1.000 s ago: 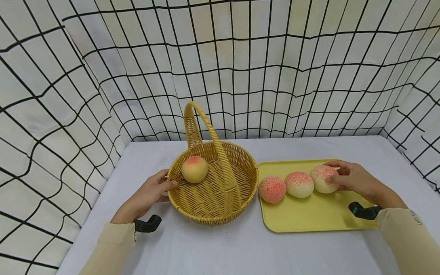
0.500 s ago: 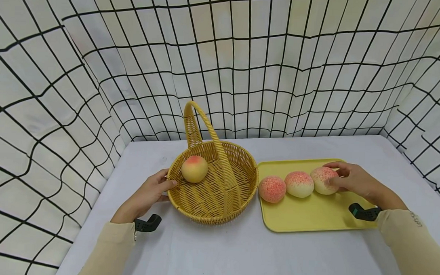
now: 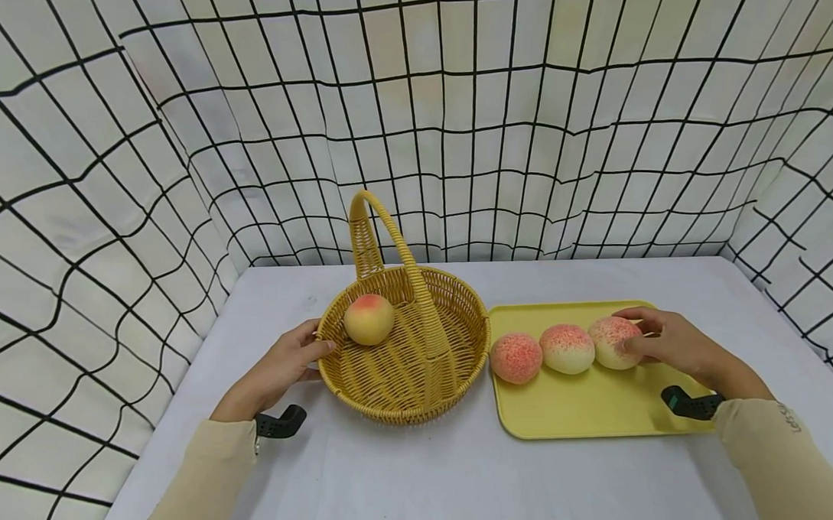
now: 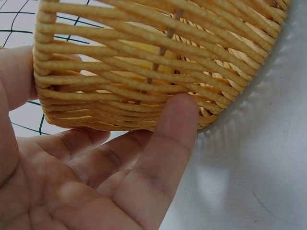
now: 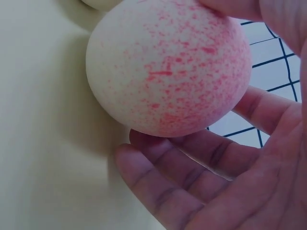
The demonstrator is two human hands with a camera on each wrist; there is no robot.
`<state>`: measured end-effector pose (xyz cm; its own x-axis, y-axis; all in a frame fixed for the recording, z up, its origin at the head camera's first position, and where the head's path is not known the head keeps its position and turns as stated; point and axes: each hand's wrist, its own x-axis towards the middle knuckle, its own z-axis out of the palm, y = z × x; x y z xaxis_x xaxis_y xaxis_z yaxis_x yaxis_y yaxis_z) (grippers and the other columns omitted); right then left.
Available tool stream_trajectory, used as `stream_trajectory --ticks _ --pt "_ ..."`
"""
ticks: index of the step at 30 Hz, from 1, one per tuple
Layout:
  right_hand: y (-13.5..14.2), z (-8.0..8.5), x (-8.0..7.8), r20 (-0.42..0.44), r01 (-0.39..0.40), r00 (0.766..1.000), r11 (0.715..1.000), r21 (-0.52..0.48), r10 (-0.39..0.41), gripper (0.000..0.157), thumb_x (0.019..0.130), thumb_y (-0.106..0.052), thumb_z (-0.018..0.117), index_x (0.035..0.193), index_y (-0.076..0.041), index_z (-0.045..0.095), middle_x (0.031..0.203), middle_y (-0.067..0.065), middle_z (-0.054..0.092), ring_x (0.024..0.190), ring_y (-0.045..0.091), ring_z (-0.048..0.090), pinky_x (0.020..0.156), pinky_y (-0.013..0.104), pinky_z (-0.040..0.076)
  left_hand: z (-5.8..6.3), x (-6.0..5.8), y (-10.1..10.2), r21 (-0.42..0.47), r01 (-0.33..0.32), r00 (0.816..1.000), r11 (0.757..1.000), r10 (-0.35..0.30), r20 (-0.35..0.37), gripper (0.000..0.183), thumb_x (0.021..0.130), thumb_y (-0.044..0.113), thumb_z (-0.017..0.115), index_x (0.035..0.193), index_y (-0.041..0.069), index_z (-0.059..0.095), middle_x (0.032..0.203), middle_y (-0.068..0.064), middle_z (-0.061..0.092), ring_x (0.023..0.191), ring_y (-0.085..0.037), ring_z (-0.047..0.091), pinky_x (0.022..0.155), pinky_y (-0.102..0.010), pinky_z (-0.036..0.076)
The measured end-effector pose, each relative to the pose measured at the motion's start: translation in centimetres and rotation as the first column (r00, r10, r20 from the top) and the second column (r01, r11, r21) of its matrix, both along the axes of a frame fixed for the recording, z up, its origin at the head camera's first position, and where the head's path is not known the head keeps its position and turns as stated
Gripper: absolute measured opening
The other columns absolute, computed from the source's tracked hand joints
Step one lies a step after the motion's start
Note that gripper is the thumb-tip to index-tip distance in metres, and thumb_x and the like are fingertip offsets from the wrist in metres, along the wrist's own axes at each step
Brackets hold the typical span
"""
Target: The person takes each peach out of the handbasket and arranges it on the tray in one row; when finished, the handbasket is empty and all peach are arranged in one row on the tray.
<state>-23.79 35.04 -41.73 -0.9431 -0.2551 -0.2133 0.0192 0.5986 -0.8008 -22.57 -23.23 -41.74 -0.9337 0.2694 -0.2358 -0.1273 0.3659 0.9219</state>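
My left hand (image 3: 285,362) holds the left rim of a round yellow wicker basket (image 3: 384,385), its thumb over the edge. In the left wrist view the other fingers spread against the outside and underside of the woven wall (image 4: 120,91). One yellow peach (image 3: 368,321) with a red top lies in the basket. On the right, my right hand (image 3: 685,350) grips a pale, pink-speckled peach (image 3: 611,343) over a yellow tray (image 3: 583,411). The right wrist view has the thumb on top of this peach (image 5: 168,67) and fingers curled around its lower side.
Two more peaches sit in a row on the tray, a speckled one (image 3: 567,349) in the middle and a redder one (image 3: 515,359) near the basket. The tall basket handle (image 3: 416,283) arches above the bowl. Net-patterned curtains (image 3: 462,139) enclose the white table (image 3: 395,481).
My right hand and the peach in it have shifted very slightly toward me. The left hand, basket and other peaches look unmoved.
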Motion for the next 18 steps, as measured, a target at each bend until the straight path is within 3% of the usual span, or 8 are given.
stream_trajectory --ticks 11,18 --pt "0.14 0.20 0.05 0.048 -0.013 0.999 1.000 -0.003 0.013 0.073 0.101 -0.029 0.068 0.158 0.002 0.035 0.144 0.031 0.047 0.105 0.018 0.063 0.087 0.033 0.061 -0.03 0.00 -0.03 0.000 0.003 1.000 1.000 -0.003 -0.003 0.060 0.110 0.019 0.050 0.162 0.000 0.028 0.154 -0.027 0.047 0.127 -0.034 0.061 0.098 -0.045 0.059" --pt "-0.02 0.16 0.03 0.020 -0.032 0.999 0.999 0.025 0.032 0.072 0.101 -0.031 0.066 0.159 0.000 0.036 0.146 0.031 0.049 0.108 0.021 0.062 0.085 0.034 0.060 0.07 0.04 0.04 -0.002 0.004 1.000 1.000 -0.004 -0.003 0.060 0.110 0.019 0.050 0.162 0.000 0.028 0.155 -0.027 0.046 0.129 -0.035 0.060 0.099 -0.046 0.058"
